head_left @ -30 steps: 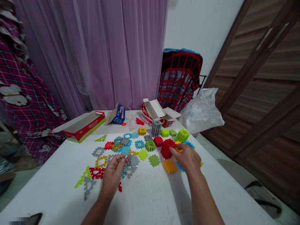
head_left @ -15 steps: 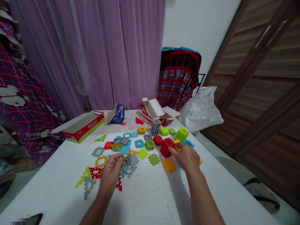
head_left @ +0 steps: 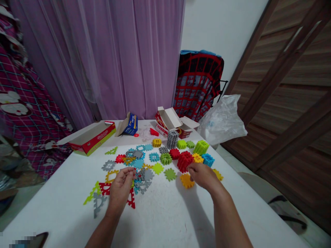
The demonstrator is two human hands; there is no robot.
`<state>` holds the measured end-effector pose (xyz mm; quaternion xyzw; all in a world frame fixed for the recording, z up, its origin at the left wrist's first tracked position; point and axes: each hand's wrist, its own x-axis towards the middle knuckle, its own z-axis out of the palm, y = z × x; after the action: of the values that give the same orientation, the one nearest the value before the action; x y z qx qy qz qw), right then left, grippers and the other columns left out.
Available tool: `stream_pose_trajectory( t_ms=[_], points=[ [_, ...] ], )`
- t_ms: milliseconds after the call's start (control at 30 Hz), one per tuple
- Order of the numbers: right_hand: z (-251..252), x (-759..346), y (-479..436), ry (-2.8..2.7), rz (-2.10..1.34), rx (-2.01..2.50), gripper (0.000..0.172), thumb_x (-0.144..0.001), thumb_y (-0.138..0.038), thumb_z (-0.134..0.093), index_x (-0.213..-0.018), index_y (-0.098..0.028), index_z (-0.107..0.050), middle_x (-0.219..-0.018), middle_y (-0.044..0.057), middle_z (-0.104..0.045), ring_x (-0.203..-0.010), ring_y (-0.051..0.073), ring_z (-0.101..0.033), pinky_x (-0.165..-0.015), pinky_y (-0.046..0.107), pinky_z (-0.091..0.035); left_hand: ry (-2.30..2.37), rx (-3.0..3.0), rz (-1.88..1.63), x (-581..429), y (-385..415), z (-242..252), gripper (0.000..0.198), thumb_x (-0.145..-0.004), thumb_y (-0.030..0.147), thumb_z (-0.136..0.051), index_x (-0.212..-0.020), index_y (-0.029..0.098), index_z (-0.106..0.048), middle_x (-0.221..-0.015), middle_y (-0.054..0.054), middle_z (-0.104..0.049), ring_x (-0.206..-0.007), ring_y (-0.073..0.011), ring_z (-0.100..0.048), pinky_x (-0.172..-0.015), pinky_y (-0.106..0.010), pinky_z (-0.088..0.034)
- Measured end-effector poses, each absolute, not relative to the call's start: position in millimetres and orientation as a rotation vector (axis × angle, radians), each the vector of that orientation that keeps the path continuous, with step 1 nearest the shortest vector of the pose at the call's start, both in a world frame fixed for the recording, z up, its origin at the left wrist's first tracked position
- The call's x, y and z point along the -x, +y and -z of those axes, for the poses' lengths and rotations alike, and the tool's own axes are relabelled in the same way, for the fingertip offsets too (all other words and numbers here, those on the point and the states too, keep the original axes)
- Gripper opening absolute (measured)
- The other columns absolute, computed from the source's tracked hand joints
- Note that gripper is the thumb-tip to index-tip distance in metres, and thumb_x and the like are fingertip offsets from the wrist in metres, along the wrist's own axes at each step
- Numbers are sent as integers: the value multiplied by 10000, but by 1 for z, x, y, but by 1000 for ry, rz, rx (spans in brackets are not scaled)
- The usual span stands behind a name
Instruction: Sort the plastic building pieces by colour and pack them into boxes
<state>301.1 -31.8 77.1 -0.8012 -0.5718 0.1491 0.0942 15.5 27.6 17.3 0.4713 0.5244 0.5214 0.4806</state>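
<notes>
Curling by orange tile [head_left: 186,181], right hand's [head_left: 203,175] fingers [head_left: 193,169] hide any grip—left hand's [head_left: 121,185], unclear.

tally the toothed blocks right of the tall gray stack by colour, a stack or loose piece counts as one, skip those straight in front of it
Red block: 1
Lime blocks: 2
Green block: 1
Yellow or orange blocks: 3
Blue block: 1
Total in sight: 8; the right hand may hide more.
</notes>
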Motion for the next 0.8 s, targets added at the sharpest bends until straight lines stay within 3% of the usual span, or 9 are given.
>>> stream_pose_trajectory(
  t_ms=[133,267,367,500,800],
  points=[
    [-73,-302,-34,-1801,-536,2324,314,-864,-176,-473,-636,-211,-687,-679,2,-721,-657,145,-637,-569,237,-340,1271,-1156,-1280,-16,27,-18,576,-583,697,-718,-875,204,-651,-838,-63,-734,-731,-189,-673,-658,-306,-519],
    [-77,-313,-33,-1435,-124,2413,236,-858,-244,-507,-893,-240,-741,-878,22,-751,-788,182,-667,-626,259,-395,1263,-1151,-1290,-16,27,-18,557,-592,677,-720,-869,199,-652,-835,-64,-731,-727,-182,-671,-654,-296,-517],
    [-74,-320,-29,-1211,99,2339,315,-853,-309,-531,-1107,-217,-694,-1115,68,-720,-957,219,-672,-768,301,-469,1258,-1169,-1292,-16,27,-18,526,-613,655,-714,-874,202,-653,-841,-62,-735,-732,-183,-673,-648,-296,-513],
    [-59,-319,-22,-1240,83,2286,544,-824,-438,-595,-1289,-156,-580,-1269,129,-652,-1141,274,-621,-915,369,-480,1262,-1162,-1290,-16,28,-18,541,-586,660,-713,-860,197,-651,-827,-63,-736,-714,-184,-672,-630,-298,-511],
    [-42,-311,-14,-1366,81,2326,548,-860,-429,-593,-1327,-146,-548,-1317,137,-628,-1220,273,-580,-1015,376,-439,1247,-1175,-1307,-14,31,-12,503,-602,634,-710,-855,203,-652,-810,-57,-741,-703,-188,-679,-623,-303,-513]
  ],
)
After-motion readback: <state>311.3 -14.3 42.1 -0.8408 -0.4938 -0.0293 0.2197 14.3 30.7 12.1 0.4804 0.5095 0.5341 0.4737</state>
